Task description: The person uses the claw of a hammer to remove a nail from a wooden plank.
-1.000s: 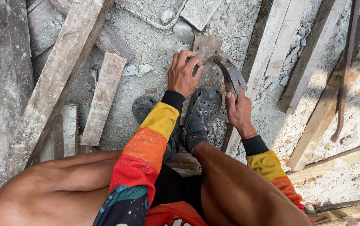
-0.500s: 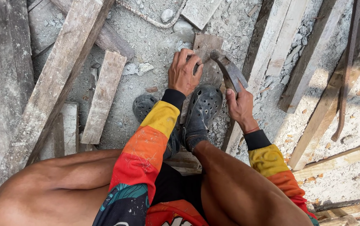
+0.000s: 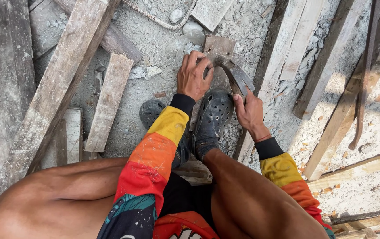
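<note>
Rubble-strewn concrete ground (image 3: 163, 48) carries everything, crowded by planks on nearly every side. The left hand (image 3: 193, 76) presses its curled fingers onto the near edge of a small wooden board (image 3: 218, 46) lying flat just beyond the dark perforated shoes (image 3: 214, 113). The right hand (image 3: 248, 113) is wrapped around the handle of a hammer (image 3: 236, 75), whose head meets the board beside the left fingertips. Long planks (image 3: 61, 84) slant along the left edge; a short plank (image 3: 109, 102) lies near them. More boards (image 3: 296, 48) close in at the right, beside a bent metal bar (image 3: 364, 75). Open gravel remains only between the short plank and the left hand.
</note>
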